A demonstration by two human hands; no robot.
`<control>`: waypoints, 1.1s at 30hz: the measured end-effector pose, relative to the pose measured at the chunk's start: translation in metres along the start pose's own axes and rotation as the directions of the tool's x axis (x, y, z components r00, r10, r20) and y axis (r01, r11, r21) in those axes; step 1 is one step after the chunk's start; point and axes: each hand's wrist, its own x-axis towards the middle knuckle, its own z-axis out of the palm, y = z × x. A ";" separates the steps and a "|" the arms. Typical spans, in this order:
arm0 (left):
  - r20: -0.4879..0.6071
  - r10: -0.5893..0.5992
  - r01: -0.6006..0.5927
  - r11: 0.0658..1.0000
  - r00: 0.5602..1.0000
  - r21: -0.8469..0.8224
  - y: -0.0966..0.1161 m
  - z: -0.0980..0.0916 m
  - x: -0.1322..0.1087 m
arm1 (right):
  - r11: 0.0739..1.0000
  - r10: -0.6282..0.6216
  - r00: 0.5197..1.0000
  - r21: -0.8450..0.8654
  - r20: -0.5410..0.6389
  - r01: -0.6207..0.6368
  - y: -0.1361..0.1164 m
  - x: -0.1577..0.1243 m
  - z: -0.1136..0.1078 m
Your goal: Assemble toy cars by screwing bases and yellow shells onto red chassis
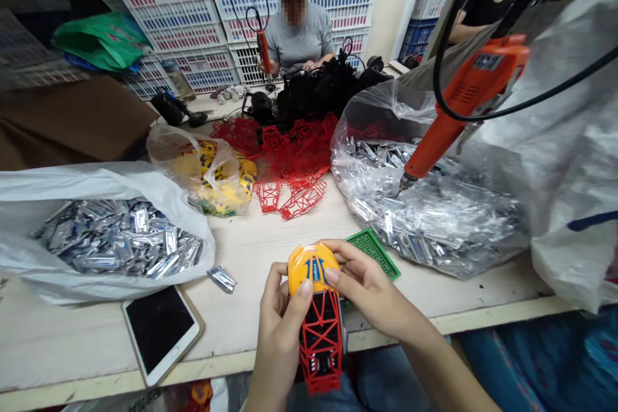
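Held over the table's front edge is a toy car with a red lattice frame, black inner parts and a yellow hood bearing a blue pattern. My left hand grips its left side, the thumb lying near the hood's lower edge. On the other side my right hand holds the hood, thumb on top and fingers round the far edge. The car's underside is hidden. Just beyond my right hand lies a green perforated tray, partly covered by it.
An orange electric screwdriver hangs at the right above a clear bag of silvery parts. Leftward are a white bag of silvery pieces, a phone and yellow shells. Red frames lie mid-table; a person sits opposite.
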 end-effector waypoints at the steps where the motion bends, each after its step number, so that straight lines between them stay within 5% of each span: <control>1: -0.001 0.001 -0.001 1.000 1.000 0.003 0.000 0.000 0.000 | 1.000 -0.002 1.000 -0.011 -0.004 0.002 0.001 0.000 0.001; 5: -0.012 -0.012 0.012 1.000 1.000 0.000 -0.004 -0.002 0.000 | 0.959 0.016 1.000 -0.284 -0.003 -0.016 -0.014 -0.009 -0.003; 8: -0.053 -0.040 0.040 0.999 0.998 -0.009 -0.007 -0.011 0.000 | 0.805 -0.232 0.958 -0.586 -0.167 0.092 -0.044 -0.014 -0.022; 9: -0.077 -0.048 0.047 0.999 0.996 -0.010 -0.008 -0.015 0.000 | 0.759 -0.388 0.881 -0.636 -0.272 0.138 -0.056 -0.012 -0.032; 10: -0.105 -0.054 0.053 0.999 0.993 -0.009 -0.008 -0.019 0.001 | 0.724 -0.541 0.749 -0.665 -0.382 0.184 -0.067 -0.008 -0.043; 12: -0.160 -0.061 0.061 0.998 0.985 -0.007 -0.009 -0.027 0.004 | 0.700 -0.714 0.324 -0.641 -0.620 0.315 -0.087 0.006 -0.068; 13: -0.184 -0.057 0.057 0.998 0.981 -0.007 -0.010 -0.029 0.007 | 0.710 -0.689 0.205 -0.590 -0.696 0.385 -0.095 0.014 -0.081; 14: -0.201 -0.044 0.043 0.999 0.979 -0.009 -0.011 -0.031 0.009 | 0.747 -0.630 0.177 -0.527 -0.757 0.406 -0.102 0.023 -0.092; 15: -0.207 -0.030 0.029 1.000 0.978 -0.011 -0.011 -0.033 0.012 | 0.821 -0.540 0.284 -0.420 -0.793 0.386 -0.108 0.031 -0.101; 17: -0.207 -0.007 0.005 1.000 0.978 -0.012 -0.013 -0.033 0.015 | 0.929 -0.366 0.614 -0.238 -0.699 0.283 -0.116 0.043 -0.111; 18: -0.204 -0.004 0.002 1.000 0.979 -0.010 -0.013 -0.032 0.016 | 0.947 -0.320 0.723 -0.209 -0.612 0.242 -0.118 0.045 -0.113; 19: -0.201 -0.006 0.004 1.000 0.980 -0.007 -0.013 -0.030 0.016 | 0.949 -0.313 0.783 -0.212 -0.537 0.234 -0.119 0.046 -0.112; 26: -0.227 0.015 -0.014 1.000 0.974 0.007 -0.012 -0.018 0.018 | 0.839 -0.531 0.788 -0.325 -0.313 0.436 -0.104 0.015 -0.079; 30: -0.228 0.035 -0.025 0.999 0.973 0.045 -0.014 -0.016 0.022 | 0.950 -0.293 0.945 -0.159 -0.145 0.270 -0.069 0.002 -0.052; 33: -0.220 0.031 -0.013 0.997 0.975 0.081 -0.015 -0.017 0.023 | 0.959 -0.281 0.939 -0.019 -0.199 0.283 -0.042 0.000 -0.035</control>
